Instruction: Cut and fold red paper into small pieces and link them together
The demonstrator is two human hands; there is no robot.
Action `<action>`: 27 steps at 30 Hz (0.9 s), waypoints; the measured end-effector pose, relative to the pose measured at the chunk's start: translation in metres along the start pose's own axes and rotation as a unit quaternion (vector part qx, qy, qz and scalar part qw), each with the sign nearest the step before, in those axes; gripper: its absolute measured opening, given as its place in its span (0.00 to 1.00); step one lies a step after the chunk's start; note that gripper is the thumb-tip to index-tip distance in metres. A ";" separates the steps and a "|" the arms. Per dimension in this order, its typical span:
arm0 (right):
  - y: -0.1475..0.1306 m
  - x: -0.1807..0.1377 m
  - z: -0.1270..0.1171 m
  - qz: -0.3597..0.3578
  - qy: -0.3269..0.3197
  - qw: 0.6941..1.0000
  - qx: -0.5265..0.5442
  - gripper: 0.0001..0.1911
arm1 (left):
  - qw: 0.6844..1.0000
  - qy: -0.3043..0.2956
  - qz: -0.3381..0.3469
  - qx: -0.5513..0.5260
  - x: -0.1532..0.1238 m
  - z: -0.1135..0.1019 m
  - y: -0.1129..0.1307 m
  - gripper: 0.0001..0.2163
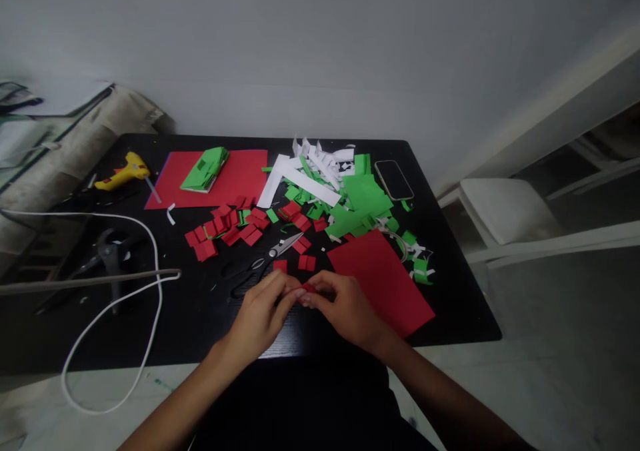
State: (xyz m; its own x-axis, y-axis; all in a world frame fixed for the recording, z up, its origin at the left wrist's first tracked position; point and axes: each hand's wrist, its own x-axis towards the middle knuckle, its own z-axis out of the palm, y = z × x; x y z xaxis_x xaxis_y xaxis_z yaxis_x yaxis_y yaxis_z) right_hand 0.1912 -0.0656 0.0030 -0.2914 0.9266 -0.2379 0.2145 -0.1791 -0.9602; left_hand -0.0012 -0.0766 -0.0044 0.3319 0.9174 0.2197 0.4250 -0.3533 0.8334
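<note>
Here, both hands, left (265, 308) and right (347, 306), have their fingers clamped on a small folded red paper piece (309, 288) over the bench's (463, 311) near side. Metal-bladed scissors (273, 252) lie beyond, flat creased red squares (231, 236) farther left, a smooth red sheet (383, 284) right, curly white scraps (327, 164) far.

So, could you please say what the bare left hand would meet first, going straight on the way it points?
Likely the bare right hand, past the small red paper piece held between them; depth is unclear.
</note>
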 end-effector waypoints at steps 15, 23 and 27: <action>0.005 0.002 0.007 0.040 -0.016 0.993 0.111 0.09 | 0.999 0.043 -0.013 0.020 0.001 0.004 0.001 0.06; 0.005 0.002 0.011 0.046 -0.054 0.989 0.126 0.12 | 0.995 0.059 -0.070 -0.043 -0.001 0.007 -0.004 0.06; 0.005 0.002 0.011 0.042 -0.049 0.992 0.106 0.09 | 0.991 0.055 -0.095 -0.074 -0.002 0.009 -0.004 0.07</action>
State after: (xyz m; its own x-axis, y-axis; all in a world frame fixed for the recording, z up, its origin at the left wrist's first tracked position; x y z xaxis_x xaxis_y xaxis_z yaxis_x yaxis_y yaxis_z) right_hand 0.1809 -0.0686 -0.0037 -0.3728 0.8701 -0.3224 0.0450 -0.3300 -0.9429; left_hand 0.0036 -0.0789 -0.0132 0.1600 0.9822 0.0985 0.3406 -0.1486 0.9284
